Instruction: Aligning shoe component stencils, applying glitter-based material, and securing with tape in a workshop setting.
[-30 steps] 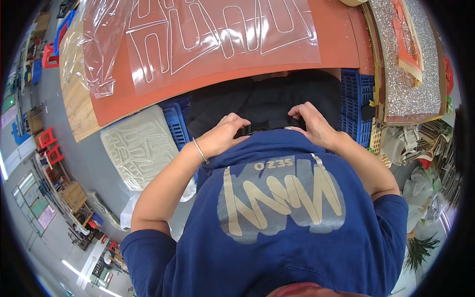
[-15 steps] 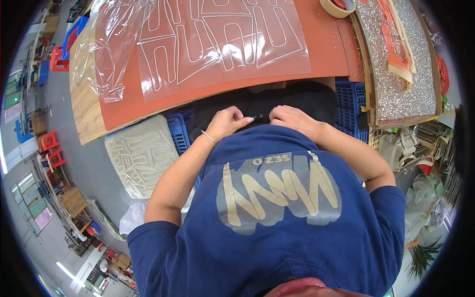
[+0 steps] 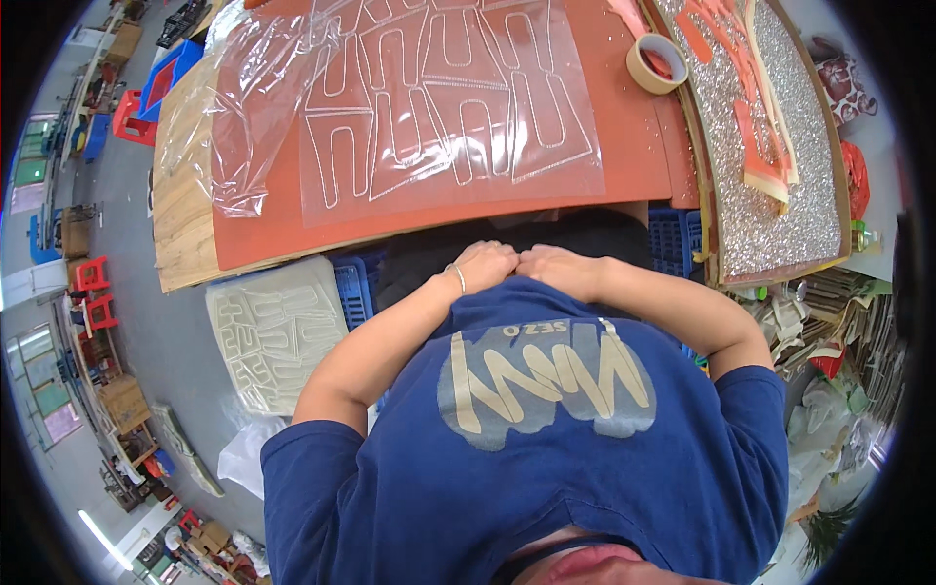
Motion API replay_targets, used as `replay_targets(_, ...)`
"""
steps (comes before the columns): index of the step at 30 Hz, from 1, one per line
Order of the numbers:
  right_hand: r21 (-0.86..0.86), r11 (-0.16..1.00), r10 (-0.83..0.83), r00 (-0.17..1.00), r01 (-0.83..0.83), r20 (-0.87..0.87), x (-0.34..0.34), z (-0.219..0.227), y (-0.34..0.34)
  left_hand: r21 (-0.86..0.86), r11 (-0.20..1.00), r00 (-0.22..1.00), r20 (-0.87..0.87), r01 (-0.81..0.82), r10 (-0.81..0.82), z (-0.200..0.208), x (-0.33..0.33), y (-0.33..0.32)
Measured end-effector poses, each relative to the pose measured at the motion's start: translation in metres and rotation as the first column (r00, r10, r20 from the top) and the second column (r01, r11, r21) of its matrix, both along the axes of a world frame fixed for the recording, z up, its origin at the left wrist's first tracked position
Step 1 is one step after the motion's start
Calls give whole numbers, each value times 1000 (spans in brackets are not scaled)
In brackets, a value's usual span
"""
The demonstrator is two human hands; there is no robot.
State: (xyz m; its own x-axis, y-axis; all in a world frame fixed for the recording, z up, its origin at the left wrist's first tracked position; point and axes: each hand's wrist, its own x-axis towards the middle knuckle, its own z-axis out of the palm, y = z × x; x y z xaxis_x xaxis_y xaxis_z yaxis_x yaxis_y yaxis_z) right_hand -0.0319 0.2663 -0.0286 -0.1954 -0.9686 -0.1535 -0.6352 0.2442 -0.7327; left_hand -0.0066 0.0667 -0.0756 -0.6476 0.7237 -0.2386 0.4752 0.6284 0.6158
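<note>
My left hand (image 3: pixel 485 265) and my right hand (image 3: pixel 558 270) meet over my lap, at the hem of my dark blue T-shirt (image 3: pixel 546 390). The fingers of both are curled and pressed together. Whatever lies between them, if anything, is hidden. Beneath the hands are my black trousers (image 3: pixel 419 261). Beyond them, a clear plastic sheet (image 3: pixel 390 175) with several pale outlined shapes lies on the red-brown mat (image 3: pixel 258 229) on the table. A ring or band shows on a finger of my left hand, and a bracelet on its wrist.
A tape roll (image 3: pixel 656 64) sits at the mat's right. Beside it is a glittery silver board (image 3: pixel 770 229) with red and cream strips (image 3: pixel 765 146). Blue crates (image 3: pixel 673 239) stand under the table. At the left, pale sheets with raised shapes (image 3: pixel 273 331) lie low beside the table.
My hands have come together. A small dark piece that showed at my left fingertips is out of sight. My view has shifted, so the table sits lower in it.
</note>
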Motion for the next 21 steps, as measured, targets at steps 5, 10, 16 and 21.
replay_targets(5, -37, 994, -101, 990, 105, 102, 5, 6, -9, 116, 990, 997, 10, -78, 77, -1, 7, -7)
replay_targets(10, 12, 932, -350, 893, 362, 282, -1, 20, -19, -14, 1000, 991, -130, -19, 17, -5, 2, -10)
replay_targets(16, 143, 960, -270, 935, 243, 228, 1, 20, -32, 145, 988, 986, -150, -57, 79, -19, 3, -14)
replay_targets(21, 374, 911, -300, 903, 175, 308, -3, 19, -26, 163, 976, 986, 106, -143, 127, -18, 13, -1)
